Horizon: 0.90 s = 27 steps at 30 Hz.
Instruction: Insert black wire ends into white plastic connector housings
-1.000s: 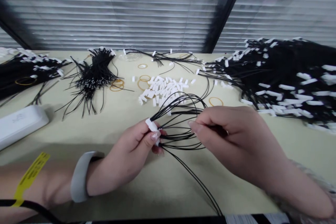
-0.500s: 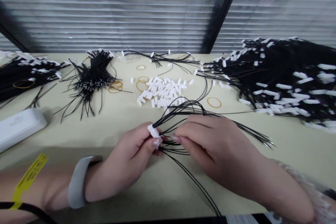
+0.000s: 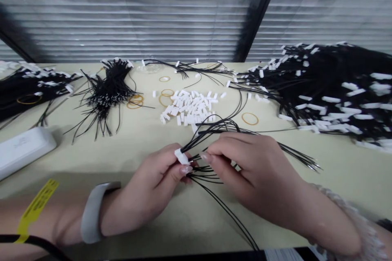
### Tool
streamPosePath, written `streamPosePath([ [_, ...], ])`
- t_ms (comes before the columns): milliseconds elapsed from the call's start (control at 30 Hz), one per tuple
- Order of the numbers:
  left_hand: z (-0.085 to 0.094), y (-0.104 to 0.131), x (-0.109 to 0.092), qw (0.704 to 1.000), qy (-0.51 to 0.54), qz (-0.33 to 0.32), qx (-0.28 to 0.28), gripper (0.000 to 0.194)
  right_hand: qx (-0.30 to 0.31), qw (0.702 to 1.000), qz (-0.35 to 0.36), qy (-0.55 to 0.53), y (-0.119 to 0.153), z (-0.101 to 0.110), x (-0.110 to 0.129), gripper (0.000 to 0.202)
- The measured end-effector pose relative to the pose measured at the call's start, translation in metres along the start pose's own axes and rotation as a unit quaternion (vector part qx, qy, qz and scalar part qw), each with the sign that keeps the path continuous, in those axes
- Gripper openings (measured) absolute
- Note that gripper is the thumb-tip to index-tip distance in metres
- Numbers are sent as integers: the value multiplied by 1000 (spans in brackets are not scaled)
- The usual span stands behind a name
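Observation:
Between the thumb and fingers of my left hand point(image 3: 156, 181) is a white plastic connector point(image 3: 181, 156). Thin black wires point(image 3: 211, 127) run out of it to the right, several looping up and over, others hanging down toward the table's front edge. My right hand point(image 3: 251, 167) is just right of the connector, thumb and forefinger pinched on a black wire close to it. The tip of that wire is too small to make out. Bare metal ends of some wires show beyond my right hand. Part of the bundle is hidden behind both hands.
Loose white connectors point(image 3: 190, 106) lie heaped mid-table, with rubber bands point(image 3: 250, 118) around them. A large pile of wired connectors point(image 3: 337, 94) fills the right. Black wire bundles point(image 3: 110, 83) lie at left, beyond a white box point(image 3: 26, 151). Window blinds point(image 3: 153, 16) stand behind.
Both hands stay close together. My left hand with the connector has shifted slightly right and down, and the right fingertips have risen a little beside it.

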<state>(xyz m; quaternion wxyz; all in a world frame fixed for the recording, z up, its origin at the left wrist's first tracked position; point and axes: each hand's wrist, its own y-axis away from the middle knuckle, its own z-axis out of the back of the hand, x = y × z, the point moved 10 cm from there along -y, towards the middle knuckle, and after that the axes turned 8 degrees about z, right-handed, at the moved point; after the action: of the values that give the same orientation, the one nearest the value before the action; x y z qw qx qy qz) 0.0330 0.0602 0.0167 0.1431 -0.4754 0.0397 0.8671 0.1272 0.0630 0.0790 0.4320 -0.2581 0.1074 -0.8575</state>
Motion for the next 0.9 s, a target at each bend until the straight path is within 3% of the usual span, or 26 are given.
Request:
streamPosePath([
  [667, 0, -3, -2, 1000, 11, 10, 1, 21, 16, 999, 23, -22, 4, -22, 7, 19],
  [833, -4, -2, -4, 999, 24, 4, 22, 20, -32, 998, 30, -41, 2, -12, 7, 15],
  [900, -4, -1, -6, 1000, 13, -4, 25, 20, -25, 998, 35, -49, 2, -13, 8, 13],
])
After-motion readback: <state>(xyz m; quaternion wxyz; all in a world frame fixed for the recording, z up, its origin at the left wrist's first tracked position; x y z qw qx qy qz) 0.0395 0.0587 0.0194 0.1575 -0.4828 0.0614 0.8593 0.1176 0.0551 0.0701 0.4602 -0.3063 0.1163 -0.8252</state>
